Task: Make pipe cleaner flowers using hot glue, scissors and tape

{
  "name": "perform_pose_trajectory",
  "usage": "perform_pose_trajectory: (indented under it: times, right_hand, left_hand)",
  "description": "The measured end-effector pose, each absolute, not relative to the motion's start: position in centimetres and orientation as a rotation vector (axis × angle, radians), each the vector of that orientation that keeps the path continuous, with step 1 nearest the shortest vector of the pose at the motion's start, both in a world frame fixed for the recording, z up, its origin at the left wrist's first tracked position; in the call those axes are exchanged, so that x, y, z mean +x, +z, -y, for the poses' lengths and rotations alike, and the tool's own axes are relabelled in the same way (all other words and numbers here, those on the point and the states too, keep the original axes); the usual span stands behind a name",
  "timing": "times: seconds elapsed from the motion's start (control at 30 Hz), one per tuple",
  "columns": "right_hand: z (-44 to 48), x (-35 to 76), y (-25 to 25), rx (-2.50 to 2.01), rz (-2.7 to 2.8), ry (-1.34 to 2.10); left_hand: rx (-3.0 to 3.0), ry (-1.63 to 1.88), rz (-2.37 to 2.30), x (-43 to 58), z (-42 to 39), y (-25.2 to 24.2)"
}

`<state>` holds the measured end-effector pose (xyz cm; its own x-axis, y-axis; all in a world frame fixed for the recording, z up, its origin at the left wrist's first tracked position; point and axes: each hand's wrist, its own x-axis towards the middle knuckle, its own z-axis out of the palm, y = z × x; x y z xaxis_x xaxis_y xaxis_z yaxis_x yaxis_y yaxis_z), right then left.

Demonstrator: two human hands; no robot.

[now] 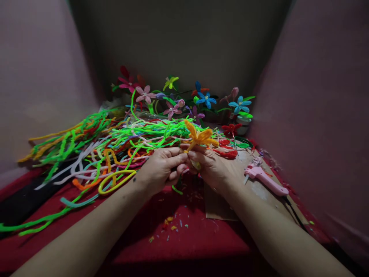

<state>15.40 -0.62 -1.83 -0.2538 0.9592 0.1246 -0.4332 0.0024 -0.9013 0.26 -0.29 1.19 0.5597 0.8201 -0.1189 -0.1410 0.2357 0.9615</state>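
Already petalled, the orange pipe-cleaner flower [199, 137] sits pinched by left hand [165, 166] and right hand [210, 164]; what remains is unclear.

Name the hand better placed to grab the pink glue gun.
The right hand, I'd judge. It is nearer the pink glue gun, which lies to its right; the left hand would likely have to cross over. Both hands are at the orange flower, so the right needs freeing first.
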Motion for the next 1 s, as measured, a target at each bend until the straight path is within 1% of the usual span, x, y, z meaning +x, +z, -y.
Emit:
perform_pose_trajectory:
  times: [0.17,0.3,0.37,0.5,0.53,0.63,0.73,0.87,1.0]
  right_hand:
    - [0.8,15.3,-1.6,-0.627,1.006,1.606]
    - [0.9,15.1,-1.5,-0.629,0.979,1.531]
    - [0.9,14.9,-1.5,-0.654,0.954,1.478]
    - [1.1,14.6,-1.6,-0.723,0.881,1.394]
    - [1.1,14.5,-1.6,-0.726,0.874,1.372]
    - [1.4,14.3,-1.6,-0.731,0.907,1.318]
    - [1.7,14.2,-1.4,-0.754,0.983,1.251]
    - [1.8,14.2,-0.8,-0.747,1.088,1.251]
    - [1.6,14.5,-0.9,-0.759,1.144,1.241]
  left_hand:
    - [1.022,0.608,-0.497,-0.3,-0.1,0.7]
    - [1.152,0.599,-0.528,-0.1,-0.1,1.0]
    - [1.435,0.708,-0.7,0.1,0.0,1.0]
    - [2.248,1.113,-1.103,0.4,0.2,-0.1]
    - [2.418,1.142,-1.15,0.4,0.1,-0.5]
    - [2.735,1.052,-1.224,0.2,-0.1,-1.5]
    - [2.724,1.099,-1.205,0.1,-0.2,-1.6]
    - [2.415,1.222,-1.125,0.1,0.1,-0.9]
    - [2.131,1.215,-1.097,0.3,0.4,-0.2]
